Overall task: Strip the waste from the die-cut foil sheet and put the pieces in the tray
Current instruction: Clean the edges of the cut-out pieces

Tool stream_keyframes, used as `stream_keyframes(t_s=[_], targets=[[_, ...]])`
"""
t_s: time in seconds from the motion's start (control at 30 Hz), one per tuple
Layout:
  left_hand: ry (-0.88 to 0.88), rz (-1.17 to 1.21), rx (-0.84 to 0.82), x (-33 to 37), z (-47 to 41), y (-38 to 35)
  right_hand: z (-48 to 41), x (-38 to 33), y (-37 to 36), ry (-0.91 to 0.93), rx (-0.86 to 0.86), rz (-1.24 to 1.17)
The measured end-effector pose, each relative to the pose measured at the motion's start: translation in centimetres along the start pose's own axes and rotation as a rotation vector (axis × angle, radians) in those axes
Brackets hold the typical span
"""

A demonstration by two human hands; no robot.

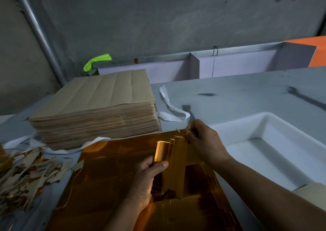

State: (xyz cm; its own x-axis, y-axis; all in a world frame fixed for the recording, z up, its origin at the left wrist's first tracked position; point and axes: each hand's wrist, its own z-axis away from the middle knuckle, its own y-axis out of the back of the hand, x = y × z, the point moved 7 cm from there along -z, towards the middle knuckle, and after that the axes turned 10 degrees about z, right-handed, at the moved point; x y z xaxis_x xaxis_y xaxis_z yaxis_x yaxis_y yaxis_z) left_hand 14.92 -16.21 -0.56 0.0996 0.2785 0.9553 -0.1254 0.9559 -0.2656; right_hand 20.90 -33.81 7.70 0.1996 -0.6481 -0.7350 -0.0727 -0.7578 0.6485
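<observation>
- Holding a gold die-cut piece [172, 162] upright over the foil sheet [105, 186], I use that sheet as my landmark for everything else.
- My left hand [150, 179] is closed around the lower part of the piece, thumb pressed across its face.
- My right hand [202, 139] pinches narrow at the piece's top corner, where a thin sliver of waste [179, 130] sticks out; I judge I am picking off that last scrap.
- The foil sheet lies flat on the worktop [238, 93] right under my hands, with cut outlines showing in its right part.
- The white tray [264, 142] sits just to the right of the sheet; I see nothing in the part of it in view.
- A heap of stripped waste [23, 177] lies to the left of the sheet, and a tall stack of brown sheets [98, 107] stands beyond its far left corner.
- Risks as I judge them: pulling the sliver too sharply could tear into the piece along its perforated lines; squeezing too hard with my left hand could crease the foil; a loose scrap could fall into the tray with the good piece.
</observation>
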Motion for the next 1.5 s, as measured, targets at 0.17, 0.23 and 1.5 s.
stream_keyframes(t_s=[0.17, 0.23, 1.5], targets=[[0.019, 0.026, 0.015, -0.3, 0.0, 0.2, 0.1, 0.0, -0.1, -0.014, -0.005, -0.014], [0.018, 0.026, 0.015, -0.3, 0.0, 0.3, 0.1, 0.1, -0.1, -0.023, -0.006, -0.021], [0.087, 0.22, 0.125, -1.7, -0.9, 2.1, 0.1, 0.0, -1.5, 0.024, -0.178, 0.238]])
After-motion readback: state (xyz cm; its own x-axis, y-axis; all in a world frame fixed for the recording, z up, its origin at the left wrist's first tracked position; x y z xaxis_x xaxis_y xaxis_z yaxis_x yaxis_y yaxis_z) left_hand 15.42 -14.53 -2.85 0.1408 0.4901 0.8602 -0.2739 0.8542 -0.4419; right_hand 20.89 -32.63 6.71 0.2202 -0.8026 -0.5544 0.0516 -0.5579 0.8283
